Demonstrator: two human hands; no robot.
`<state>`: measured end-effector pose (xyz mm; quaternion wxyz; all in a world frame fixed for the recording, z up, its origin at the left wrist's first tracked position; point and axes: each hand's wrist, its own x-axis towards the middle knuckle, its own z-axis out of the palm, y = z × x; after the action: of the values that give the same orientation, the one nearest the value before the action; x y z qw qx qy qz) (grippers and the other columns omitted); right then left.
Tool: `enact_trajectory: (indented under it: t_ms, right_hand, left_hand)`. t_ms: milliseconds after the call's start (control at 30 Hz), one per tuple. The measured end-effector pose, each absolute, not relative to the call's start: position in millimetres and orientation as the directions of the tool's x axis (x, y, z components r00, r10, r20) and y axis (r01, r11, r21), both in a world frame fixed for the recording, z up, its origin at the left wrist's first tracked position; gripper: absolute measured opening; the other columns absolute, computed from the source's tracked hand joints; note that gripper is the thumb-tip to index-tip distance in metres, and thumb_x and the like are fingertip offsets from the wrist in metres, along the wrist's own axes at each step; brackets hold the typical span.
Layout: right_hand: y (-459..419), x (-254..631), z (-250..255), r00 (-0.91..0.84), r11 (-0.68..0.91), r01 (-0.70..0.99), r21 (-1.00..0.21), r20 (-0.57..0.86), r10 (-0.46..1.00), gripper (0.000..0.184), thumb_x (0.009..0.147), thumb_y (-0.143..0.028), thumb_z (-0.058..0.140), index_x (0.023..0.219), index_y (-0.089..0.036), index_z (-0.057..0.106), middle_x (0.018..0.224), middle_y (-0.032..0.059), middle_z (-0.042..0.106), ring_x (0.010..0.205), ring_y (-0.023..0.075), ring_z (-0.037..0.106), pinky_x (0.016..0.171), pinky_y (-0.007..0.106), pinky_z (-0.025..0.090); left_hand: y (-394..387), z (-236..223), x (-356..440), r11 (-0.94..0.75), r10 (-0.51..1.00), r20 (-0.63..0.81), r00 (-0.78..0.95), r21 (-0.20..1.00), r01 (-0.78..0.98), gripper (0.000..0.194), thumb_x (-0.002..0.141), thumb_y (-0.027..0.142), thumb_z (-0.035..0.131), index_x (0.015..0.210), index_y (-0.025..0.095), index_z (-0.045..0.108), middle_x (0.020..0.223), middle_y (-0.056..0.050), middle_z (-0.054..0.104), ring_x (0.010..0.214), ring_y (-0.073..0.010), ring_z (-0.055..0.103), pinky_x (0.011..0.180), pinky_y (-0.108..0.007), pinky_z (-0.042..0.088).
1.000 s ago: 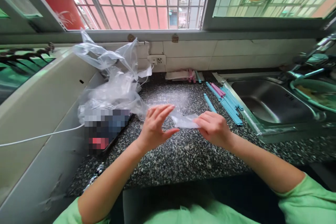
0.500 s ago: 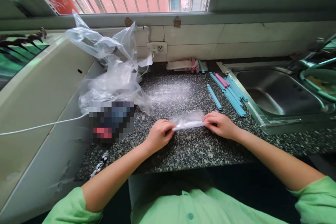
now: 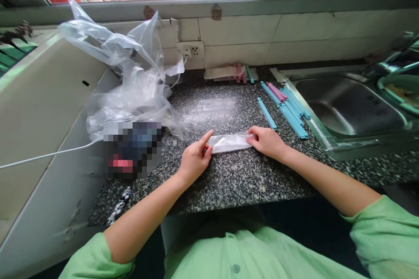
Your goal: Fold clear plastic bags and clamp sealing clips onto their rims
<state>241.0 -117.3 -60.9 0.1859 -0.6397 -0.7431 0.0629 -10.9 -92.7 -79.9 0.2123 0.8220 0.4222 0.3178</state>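
Observation:
A clear plastic bag [image 3: 229,143], folded into a narrow strip, stretches between my two hands just over the speckled countertop [image 3: 229,183]. My left hand [image 3: 196,159] pinches its left end, with the index finger sticking up and away. At the right end, my right hand [image 3: 266,140] grips the bag between thumb and curled fingers. To the right of my right hand lie blue bag sealing clips [image 3: 293,123], a single blue clip [image 3: 266,113] apart from them, and a pink clip [image 3: 276,91] on top.
A heap of loose clear plastic bags [image 3: 131,91] stands at the left, behind a blurred-out device [image 3: 132,148] with a white cable [image 3: 49,154]. Against the wall lies a flat packet [image 3: 219,73] with pink and teal clips. A steel sink [image 3: 347,100] is at the right.
The bag has been folded narrower and lies flatter. My left index finger has lifted off it, and my right hand has shifted slightly left. The camera view has tilted down a little.

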Motion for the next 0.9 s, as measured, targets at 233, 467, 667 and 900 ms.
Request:
enact_trajectory:
  t_ms: [233, 467, 667, 900]
  right_hand:
    - [-129.9, 251.0, -46.5, -0.437, 0.507, 0.861, -0.046, 0.444, 0.782, 0.025, 0.085, -0.033, 0.051, 0.102, -0.018, 0.061, 0.094, 0.0081, 0.063, 0.076, 0.0161, 0.055, 0.062, 0.027, 0.041]
    - [-126.4, 245.6, -59.9, -0.635, 0.613, 0.764, 0.200, 0.397, 0.662, 0.018, 0.086, -0.022, 0.049, 0.077, -0.016, 0.065, 0.081, 0.0057, 0.066, 0.077, 0.0173, 0.050, 0.066, 0.030, 0.035]
    - [-122.7, 245.3, -58.6, -0.579, 0.617, 0.784, 0.071, 0.442, 0.685, 0.020, 0.086, -0.020, 0.048, 0.076, -0.015, 0.064, 0.078, 0.0058, 0.066, 0.074, 0.0162, 0.050, 0.068, 0.029, 0.037]
    - [-122.1, 224.0, -42.3, -0.462, 0.572, 0.812, -0.120, 0.469, 0.753, 0.025, 0.080, -0.036, 0.058, 0.090, -0.014, 0.064, 0.085, 0.0085, 0.067, 0.078, 0.0190, 0.055, 0.068, 0.031, 0.038]
  left_hand:
    - [-95.6, -79.2, -14.3, -0.747, 0.646, 0.464, 0.607, 0.216, 0.629, 0.042, 0.082, 0.040, 0.051, 0.117, 0.018, 0.054, 0.076, -0.005, 0.060, 0.069, -0.0183, 0.054, 0.062, -0.029, 0.044]
    - [-93.3, -80.5, -13.3, -0.740, 0.635, 0.442, 0.633, 0.114, 0.663, 0.023, 0.082, 0.023, 0.047, 0.098, 0.015, 0.061, 0.075, -0.007, 0.057, 0.071, -0.0192, 0.052, 0.064, -0.030, 0.045]
    - [-87.4, -71.0, -16.9, -0.776, 0.556, 0.515, 0.653, 0.039, 0.629, 0.013, 0.078, 0.015, 0.049, 0.077, 0.017, 0.062, 0.088, -0.010, 0.058, 0.087, -0.0219, 0.051, 0.074, -0.033, 0.047]
    - [-78.2, -26.2, -10.3, -0.856, 0.493, 0.590, 0.639, 0.196, 0.479, 0.008, 0.078, 0.013, 0.049, 0.077, 0.015, 0.057, 0.083, -0.007, 0.063, 0.084, -0.0204, 0.054, 0.078, -0.036, 0.046]
